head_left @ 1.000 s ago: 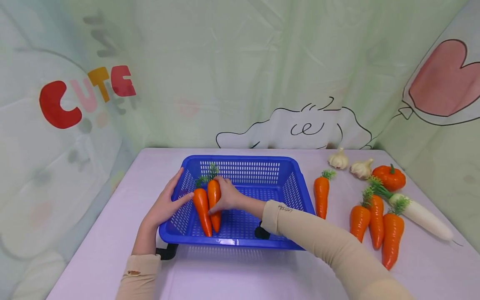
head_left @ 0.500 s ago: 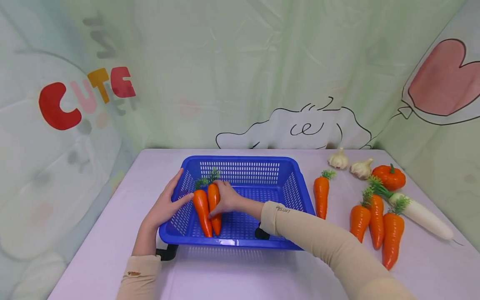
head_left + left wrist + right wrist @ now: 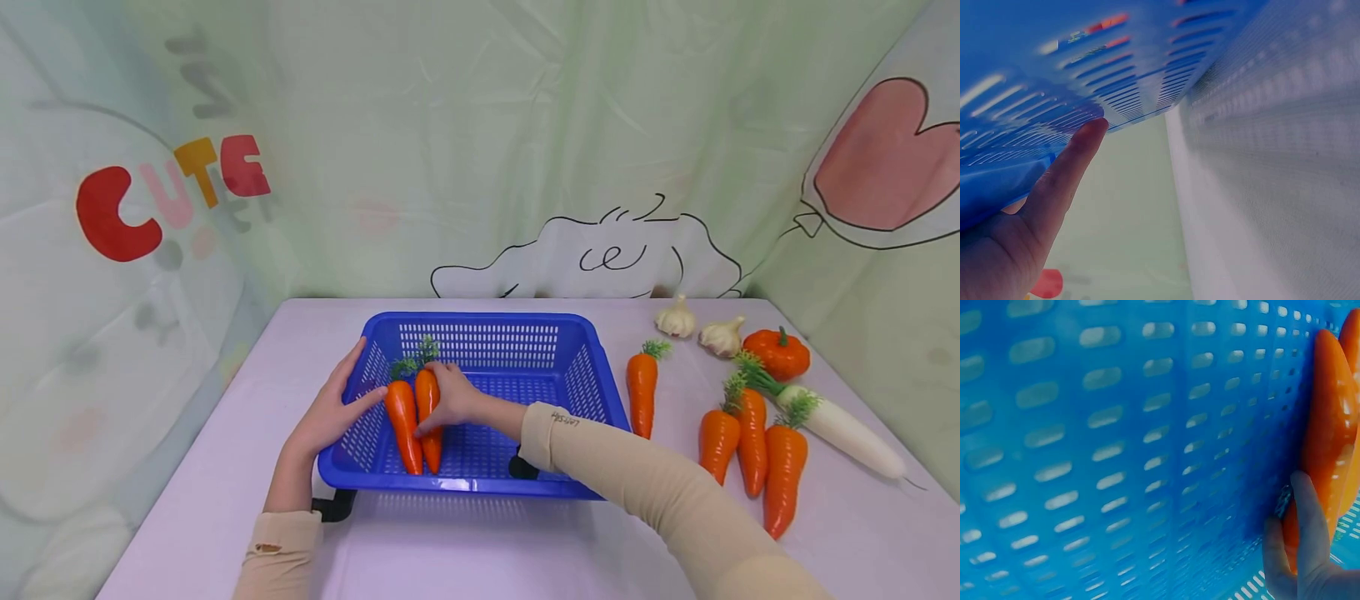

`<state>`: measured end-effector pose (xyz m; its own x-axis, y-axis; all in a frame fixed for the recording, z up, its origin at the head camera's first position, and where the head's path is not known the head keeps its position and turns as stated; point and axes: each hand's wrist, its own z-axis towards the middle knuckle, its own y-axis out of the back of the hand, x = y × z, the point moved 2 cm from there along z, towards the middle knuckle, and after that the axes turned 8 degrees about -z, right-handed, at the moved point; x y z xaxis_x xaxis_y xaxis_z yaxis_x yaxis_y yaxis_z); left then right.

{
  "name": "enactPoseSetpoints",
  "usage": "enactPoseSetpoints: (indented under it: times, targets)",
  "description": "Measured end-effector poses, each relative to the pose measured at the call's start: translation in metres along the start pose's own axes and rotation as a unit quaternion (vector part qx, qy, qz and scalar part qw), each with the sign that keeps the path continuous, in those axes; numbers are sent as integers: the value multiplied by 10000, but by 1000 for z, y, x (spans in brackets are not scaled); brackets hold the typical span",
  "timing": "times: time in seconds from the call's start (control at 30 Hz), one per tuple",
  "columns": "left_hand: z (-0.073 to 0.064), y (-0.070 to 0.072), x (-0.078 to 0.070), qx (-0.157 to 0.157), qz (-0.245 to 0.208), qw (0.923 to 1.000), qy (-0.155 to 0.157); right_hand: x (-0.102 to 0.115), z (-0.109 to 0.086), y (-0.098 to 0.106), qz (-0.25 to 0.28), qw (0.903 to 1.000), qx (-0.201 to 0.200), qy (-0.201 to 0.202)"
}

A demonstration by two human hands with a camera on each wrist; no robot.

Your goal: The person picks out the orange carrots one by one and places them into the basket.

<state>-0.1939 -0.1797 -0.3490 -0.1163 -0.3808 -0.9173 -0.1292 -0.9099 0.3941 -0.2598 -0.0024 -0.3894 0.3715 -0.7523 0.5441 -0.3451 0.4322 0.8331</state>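
A blue plastic basket with slotted walls stands on the table. My left hand holds its left side, thumb over the rim and fingers along the outer wall; in the left wrist view a finger lies against the slots. Inside, two orange carrots with green tops lie side by side at the left. My right hand grips the right-hand carrot, with thumb and fingers on its right side and part of it hidden. The left carrot lies beside it, near my left thumb tip.
Right of the basket lie a single carrot, several grouped carrots, a white radish, an orange pumpkin and two garlic bulbs. A printed curtain hangs behind the table.
My right hand and the carrot in it have shifted slightly toward the near side of the basket. The left carrot has slid a little nearer too. My left hand stays put.
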Motion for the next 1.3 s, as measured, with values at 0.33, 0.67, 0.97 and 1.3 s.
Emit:
enactPoseSetpoints:
  times: [0.33, 0.67, 0.97, 1.3]
  targets:
    - [0, 0, -1, -3, -4, 10000, 13, 0, -2, 6, 188, 9998, -49, -28]
    - [-1, 0, -2, -7, -3, 10000, 43, 5, -8, 18, 150, 9994, -121, 291]
    - [-1, 1, -1, 10, -1, 10000, -4, 12, -16, 35, 321, 9980, -73, 542]
    - [2, 1, 4, -2, -2, 10000, 10, 10, -31, 49, 786, 9961, 80, 400]
